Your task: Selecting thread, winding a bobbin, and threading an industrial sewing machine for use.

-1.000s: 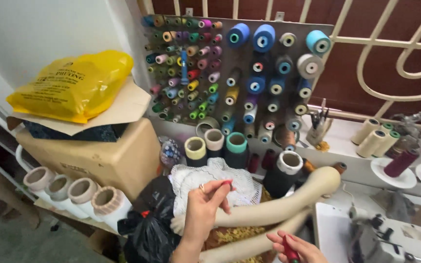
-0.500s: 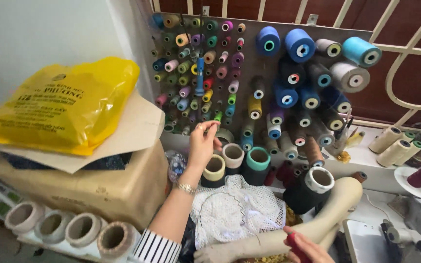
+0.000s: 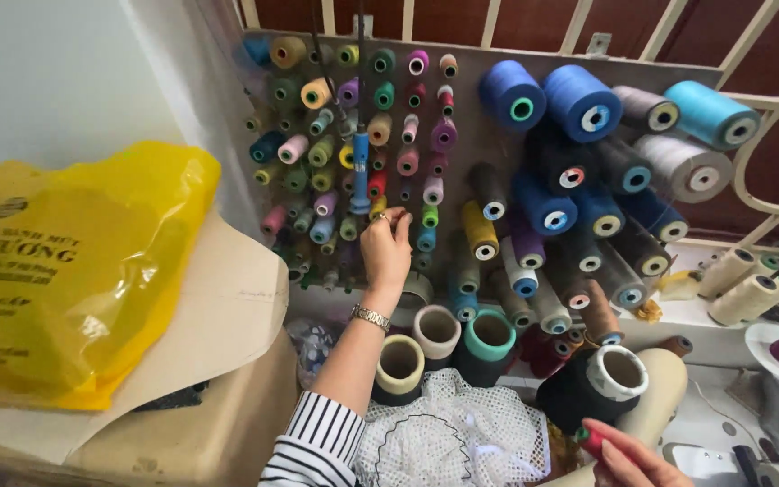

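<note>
My left hand (image 3: 386,251) reaches up to a grey wall rack (image 3: 480,144) full of thread spools. Its fingertips are pinched together among the small spools (image 3: 379,185) in the rack's lower left part, just below a hanging blue tool (image 3: 360,171). Whether the fingers grip a spool is hidden. A metal watch sits on that wrist, above a striped sleeve. My right hand (image 3: 628,460) shows at the bottom edge, closed on a small red object (image 3: 591,440) beside a black cone with a white top (image 3: 608,379).
Large blue, grey and black thread cones (image 3: 579,99) fill the rack's right side. Upright cones (image 3: 490,338) stand on the shelf below it. A yellow plastic bag (image 3: 65,271) lies on cardboard over a box at left. White lace fabric (image 3: 462,433) and a beige mannequin limb (image 3: 664,397) lie below.
My left hand has risen from the lace fabric to the thread rack and now touches the small spools. The view has moved closer to the rack. My right hand stays low.
</note>
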